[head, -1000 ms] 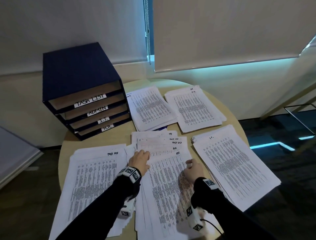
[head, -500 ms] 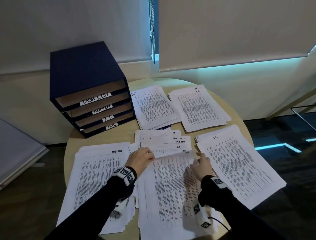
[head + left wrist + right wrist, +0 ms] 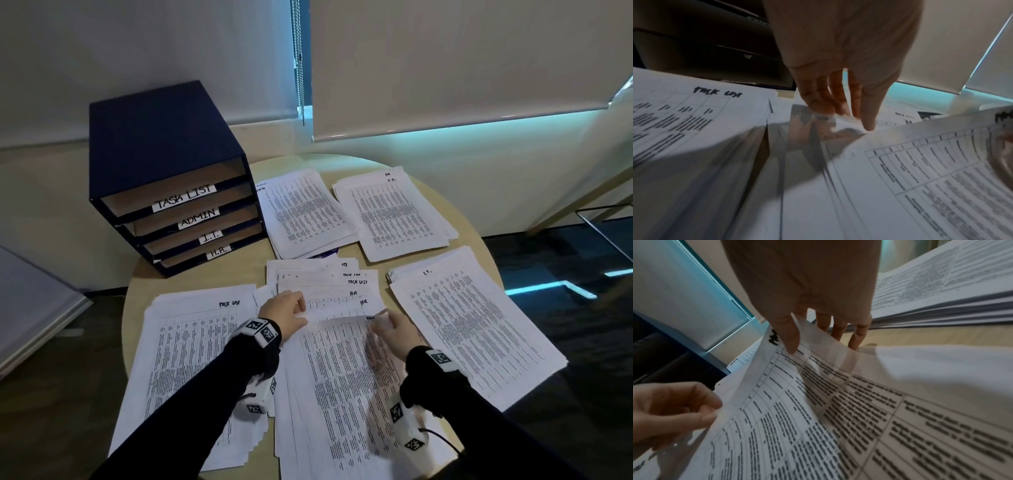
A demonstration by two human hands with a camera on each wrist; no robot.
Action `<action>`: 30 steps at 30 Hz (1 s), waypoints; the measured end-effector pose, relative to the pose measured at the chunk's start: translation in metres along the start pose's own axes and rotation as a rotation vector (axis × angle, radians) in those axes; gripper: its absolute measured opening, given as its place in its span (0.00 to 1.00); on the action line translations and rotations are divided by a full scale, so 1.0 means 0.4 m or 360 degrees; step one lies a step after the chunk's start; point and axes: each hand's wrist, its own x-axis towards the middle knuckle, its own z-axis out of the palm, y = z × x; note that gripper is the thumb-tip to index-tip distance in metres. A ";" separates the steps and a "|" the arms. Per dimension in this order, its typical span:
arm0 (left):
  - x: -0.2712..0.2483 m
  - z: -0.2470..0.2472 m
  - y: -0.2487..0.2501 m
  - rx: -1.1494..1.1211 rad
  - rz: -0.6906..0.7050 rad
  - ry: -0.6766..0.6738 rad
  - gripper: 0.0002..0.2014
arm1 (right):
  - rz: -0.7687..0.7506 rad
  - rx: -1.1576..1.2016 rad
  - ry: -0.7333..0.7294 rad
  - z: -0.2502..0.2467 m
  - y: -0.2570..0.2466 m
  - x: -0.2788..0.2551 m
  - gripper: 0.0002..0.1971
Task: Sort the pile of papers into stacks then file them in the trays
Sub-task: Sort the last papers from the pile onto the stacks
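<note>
An unsorted pile of printed papers (image 3: 325,284) lies fanned in the middle of a round table (image 3: 212,277). My right hand (image 3: 380,322) pinches the far right corner of the pile's top sheet (image 3: 342,377). The thumb lies on the printed face and the fingers (image 3: 857,339) are underneath, so the sheet's far edge curls up off the pile. My left hand (image 3: 298,308) rests on the papers just beyond the sheet's far left corner, its fingers (image 3: 869,125) pointing down onto them. The blue tray unit (image 3: 164,164), labelled TASK LIST, ADMIN, I.T. and H.R., stands at the back left.
Four sorted stacks ring the pile: task list (image 3: 191,342) at the left, another stack (image 3: 301,212) beside the trays, H.R. (image 3: 394,212) at the back right, I.T. (image 3: 472,325) at the right. Walls and window blinds stand close behind the table.
My right hand went from lying flat on the top sheet to pinching its far right corner and lifting that edge. The left hand has stayed at the sheet's far left corner.
</note>
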 end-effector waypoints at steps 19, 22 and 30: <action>-0.013 -0.036 0.008 0.0091 0.0193 0.0011 0.10 | -0.0019 -0.0118 0.0273 0.008 -0.030 -0.020 0.23; -0.015 -0.032 0.001 -0.0074 0.0091 0.0025 0.09 | -0.0156 -0.0258 0.0260 0.016 -0.038 -0.038 0.22; -0.023 -0.016 -0.020 -0.0296 0.0058 0.0063 0.10 | -0.0334 -0.0280 0.0275 0.027 -0.045 -0.047 0.08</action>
